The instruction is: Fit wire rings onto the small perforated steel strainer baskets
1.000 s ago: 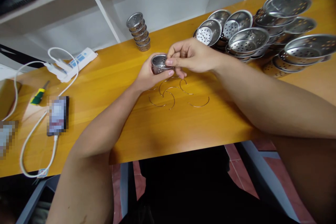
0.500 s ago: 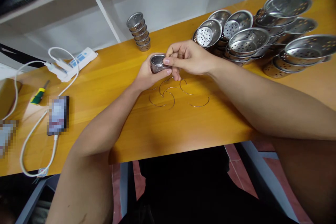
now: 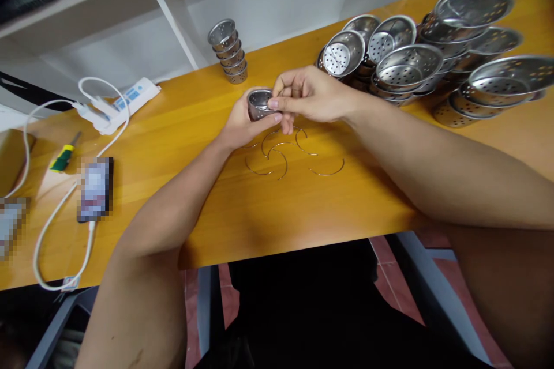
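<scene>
Head view: left hand cups a small perforated steel strainer cup steady above the orange wooden tabletop, while right hand pinches at its rim from 3 o'clock; thin curved wire clips lie close at 6 o'clock, within reach

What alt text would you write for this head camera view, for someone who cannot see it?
Over an orange wooden table, a person's left hand holds a small perforated steel strainer cup while the right hand pinches at its rim. Thin curved wire pieces lie below the hands, a pile of larger perforated steel bowls sits right, and a white power strip lies left.
</scene>
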The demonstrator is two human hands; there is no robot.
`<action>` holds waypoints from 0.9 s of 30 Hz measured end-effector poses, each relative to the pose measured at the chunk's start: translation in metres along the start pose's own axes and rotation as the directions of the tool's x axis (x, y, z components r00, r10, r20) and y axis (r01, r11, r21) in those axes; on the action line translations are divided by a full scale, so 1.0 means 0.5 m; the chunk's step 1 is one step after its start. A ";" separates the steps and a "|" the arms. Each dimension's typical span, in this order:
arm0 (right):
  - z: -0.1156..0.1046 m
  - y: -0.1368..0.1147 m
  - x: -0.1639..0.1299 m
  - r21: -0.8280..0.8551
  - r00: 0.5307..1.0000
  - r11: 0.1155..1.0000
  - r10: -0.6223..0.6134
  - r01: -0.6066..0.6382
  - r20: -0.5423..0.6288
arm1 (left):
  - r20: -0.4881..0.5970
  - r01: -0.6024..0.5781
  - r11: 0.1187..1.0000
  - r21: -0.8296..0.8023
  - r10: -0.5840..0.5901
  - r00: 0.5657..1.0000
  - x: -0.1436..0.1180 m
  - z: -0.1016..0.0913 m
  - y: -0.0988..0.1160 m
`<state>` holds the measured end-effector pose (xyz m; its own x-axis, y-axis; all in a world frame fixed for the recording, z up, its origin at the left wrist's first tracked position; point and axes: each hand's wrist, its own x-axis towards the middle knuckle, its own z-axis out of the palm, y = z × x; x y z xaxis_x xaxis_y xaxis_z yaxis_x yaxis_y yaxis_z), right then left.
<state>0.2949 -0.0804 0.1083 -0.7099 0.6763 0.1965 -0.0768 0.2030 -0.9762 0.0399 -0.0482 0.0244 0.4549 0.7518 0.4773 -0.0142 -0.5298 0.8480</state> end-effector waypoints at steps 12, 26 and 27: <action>0.010 -0.007 -0.002 -0.003 0.998 0.999 -0.050 0.050 -0.026 | -0.024 -0.021 1.000 0.012 0.021 0.999 0.002 0.002 0.009; 0.037 0.001 -0.014 -0.603 0.902 0.794 -0.314 0.078 -0.298 | -0.175 -0.099 0.982 0.160 0.127 0.976 0.017 -0.019 -0.033; 0.037 0.003 -0.014 -0.627 0.900 0.776 -0.325 0.077 -0.291 | -0.184 -0.106 0.981 0.161 0.136 0.973 0.016 -0.019 -0.038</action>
<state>0.2867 -0.0977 0.1036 -0.4096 0.7488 0.5211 0.3242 0.6534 -0.6841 0.0355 -0.0284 0.0144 0.2767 0.7322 0.6224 0.0811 -0.6631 0.7441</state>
